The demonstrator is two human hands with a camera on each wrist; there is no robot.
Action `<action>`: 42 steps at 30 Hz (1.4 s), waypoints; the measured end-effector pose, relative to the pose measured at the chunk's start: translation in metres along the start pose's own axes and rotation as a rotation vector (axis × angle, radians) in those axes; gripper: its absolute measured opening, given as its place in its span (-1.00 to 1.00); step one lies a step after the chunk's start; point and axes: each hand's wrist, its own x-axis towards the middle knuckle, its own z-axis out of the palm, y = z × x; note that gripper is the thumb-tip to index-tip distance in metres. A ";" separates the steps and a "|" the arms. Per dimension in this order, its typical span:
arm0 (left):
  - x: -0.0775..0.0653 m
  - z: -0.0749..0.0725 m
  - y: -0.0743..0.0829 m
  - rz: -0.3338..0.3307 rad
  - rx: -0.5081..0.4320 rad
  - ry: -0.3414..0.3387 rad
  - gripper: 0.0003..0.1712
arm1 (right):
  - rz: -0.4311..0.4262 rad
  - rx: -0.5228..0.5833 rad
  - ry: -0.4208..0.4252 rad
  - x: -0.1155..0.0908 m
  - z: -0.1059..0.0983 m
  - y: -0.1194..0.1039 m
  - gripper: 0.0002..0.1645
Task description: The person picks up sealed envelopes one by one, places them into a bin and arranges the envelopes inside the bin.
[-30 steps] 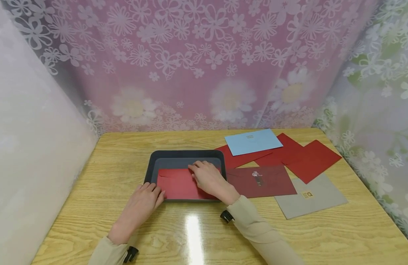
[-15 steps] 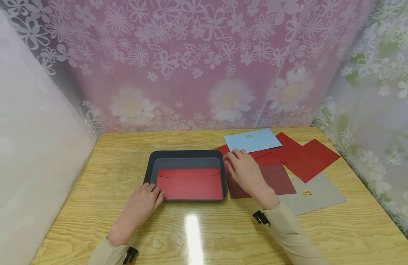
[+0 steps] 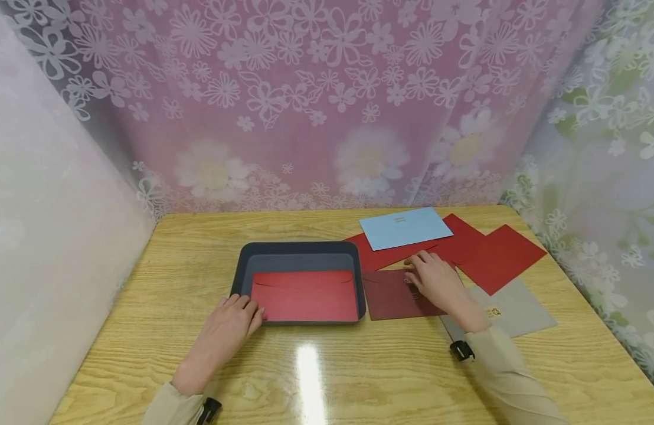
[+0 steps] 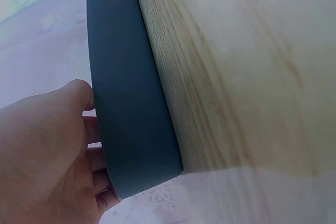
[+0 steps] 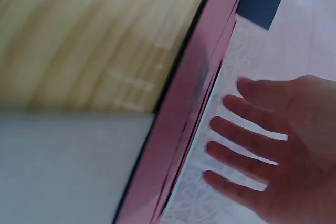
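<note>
Inside a dark grey tray lies a bright red envelope, flat along the near side. My left hand holds the tray's near left corner. In the left wrist view, its fingers reach over the rim of the tray and their tips are hidden behind the wall. My right hand hovers over a maroon envelope right of the tray, hiding part of its printed mark. In the right wrist view, the fingers of the right hand are spread and relaxed, with nothing between them.
Beyond the maroon envelope, a light blue envelope lies over red envelopes. A grey envelope with a gold mark lies at the right. Wooden table surrounds them, with a pink flowered curtain behind.
My right hand has left the red envelope in the tray and moved right, over the maroon envelope. My left hand stays at the tray's corner, and the tray has not moved.
</note>
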 end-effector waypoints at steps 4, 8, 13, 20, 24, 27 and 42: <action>0.000 0.000 0.000 0.000 -0.003 -0.002 -0.67 | -0.007 0.007 -0.069 -0.004 0.001 0.007 -0.57; 0.000 0.001 0.000 0.001 -0.002 -0.007 -0.67 | -0.036 0.007 -0.076 -0.007 0.000 0.009 -0.57; 0.000 0.002 0.002 0.006 0.002 0.005 -0.68 | -0.056 0.028 -0.066 -0.007 0.001 0.011 -0.62; 0.000 0.002 0.001 0.007 0.003 0.014 -0.69 | 0.016 0.083 -0.139 -0.009 -0.003 0.013 -0.40; 0.000 0.001 0.002 0.006 0.002 0.012 -0.69 | 0.007 0.072 -0.144 -0.010 -0.003 0.014 -0.41; 0.001 0.001 0.002 0.006 -0.001 0.008 -0.69 | 0.002 0.066 -0.144 -0.010 -0.003 0.015 -0.43; 0.001 0.002 -0.001 0.024 0.012 0.013 -0.68 | 0.076 0.227 -0.214 -0.013 -0.007 0.018 -0.46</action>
